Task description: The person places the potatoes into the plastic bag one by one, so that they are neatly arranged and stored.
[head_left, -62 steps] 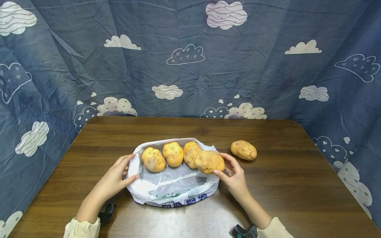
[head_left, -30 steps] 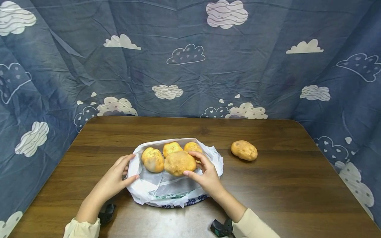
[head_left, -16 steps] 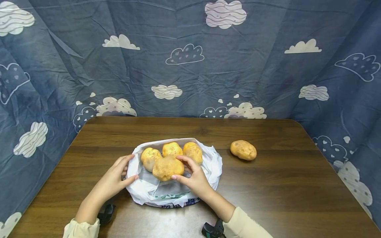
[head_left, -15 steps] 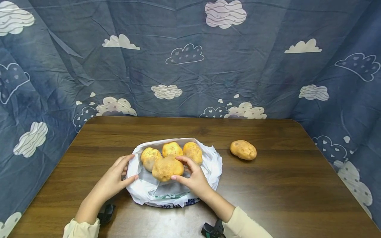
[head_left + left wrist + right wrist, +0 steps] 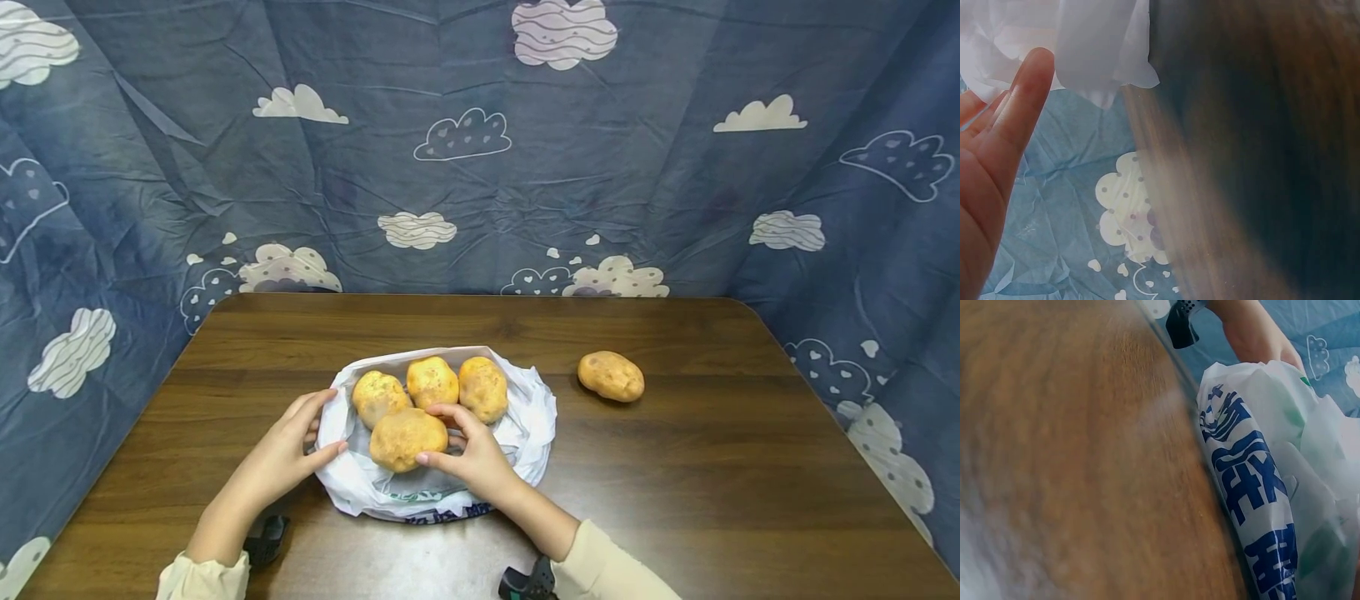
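Observation:
A white plastic bag (image 5: pixel 525 433) with blue and green print lies open on the table, its mouth facing up. Inside, along the back, sit three potatoes: one at left (image 5: pixel 380 397), one in the middle (image 5: pixel 432 382) and one at right (image 5: pixel 483 389). My right hand (image 5: pixel 476 458) pinches another potato (image 5: pixel 407 439) between thumb and fingers, over the bag's front left part. At the bag's left end, my left hand (image 5: pixel 281 454) holds the rim, thumb in front and fingers behind. In the left wrist view its thumb (image 5: pixel 1025 94) lies against the thin plastic.
One more potato (image 5: pixel 611 376) lies on the brown wooden table (image 5: pixel 712 467), right of the bag. A blue curtain with white clouds (image 5: pixel 472 192) hangs behind the table's far edge. Black wrist devices show below both hands, such as the right one (image 5: pixel 528 579).
My right hand has carried its potato from the bag's right end leftward and toward the front, uncovering the middle and right potatoes. My left hand stays at the bag's left rim.

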A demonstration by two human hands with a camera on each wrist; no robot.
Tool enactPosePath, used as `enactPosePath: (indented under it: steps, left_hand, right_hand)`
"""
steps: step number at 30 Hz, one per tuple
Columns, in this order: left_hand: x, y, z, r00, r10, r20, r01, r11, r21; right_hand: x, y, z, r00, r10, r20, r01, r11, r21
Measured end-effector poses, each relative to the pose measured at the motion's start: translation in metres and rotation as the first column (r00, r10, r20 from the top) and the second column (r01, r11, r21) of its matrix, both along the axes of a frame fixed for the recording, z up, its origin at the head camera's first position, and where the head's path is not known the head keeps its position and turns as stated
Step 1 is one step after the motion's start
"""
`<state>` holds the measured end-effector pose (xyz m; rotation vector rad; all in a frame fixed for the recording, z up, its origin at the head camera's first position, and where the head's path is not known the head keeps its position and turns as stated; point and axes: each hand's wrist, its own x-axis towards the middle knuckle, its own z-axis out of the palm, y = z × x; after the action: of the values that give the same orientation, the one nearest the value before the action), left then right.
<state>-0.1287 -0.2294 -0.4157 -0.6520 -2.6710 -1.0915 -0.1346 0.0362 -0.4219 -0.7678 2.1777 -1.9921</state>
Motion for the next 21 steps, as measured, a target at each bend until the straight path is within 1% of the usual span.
enactPosePath:
  steps: [4,13,18,21]
  left_hand:
    - [0.0,-0.0002,0.0003,1.0,-0.002,-0.004,0.002,1.0,-0.002]
    - [-0.0003,-0.0006,0.0001,1.0,-0.002,-0.016,0.002,1.0,-0.001]
    - [-0.0006,-0.0006,-0.0002,1.0,-0.006,-0.03,0.006,1.0,0.004]
    - [-0.0005,-0.0005,-0.0005,0.999,-0.005,-0.033,0.006,1.0,0.005]
  right_hand:
    - [0.0,-0.0018,-0.0007,1.0,0.009,0.03,-0.009,1.0,0.019]
    - [-0.0002,-0.0039,-0.0023,0.992,0.072,0.106,-0.07,0.997,-0.021]
    - [0.0002,-0.0038,-0.0029,0.989,0.084,0.118,-0.082,0.996,-0.026]
    - [0.0001,-0.0032,-0.0033,0.991,0.079,0.109,-0.079,0.997,-0.005]
